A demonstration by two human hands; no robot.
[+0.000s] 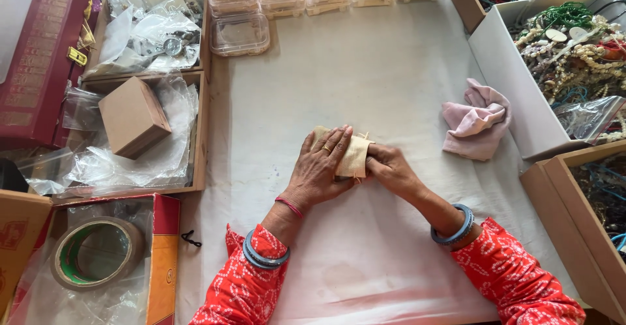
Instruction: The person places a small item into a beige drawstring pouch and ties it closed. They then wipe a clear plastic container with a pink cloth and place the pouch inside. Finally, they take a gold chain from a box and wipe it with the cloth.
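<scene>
Hands — beige cloth pouch between

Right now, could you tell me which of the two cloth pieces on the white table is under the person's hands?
The small beige cloth pouch, pressed by the left hand and right hand. The crumpled pink cloth lies untouched to the right.
</scene>
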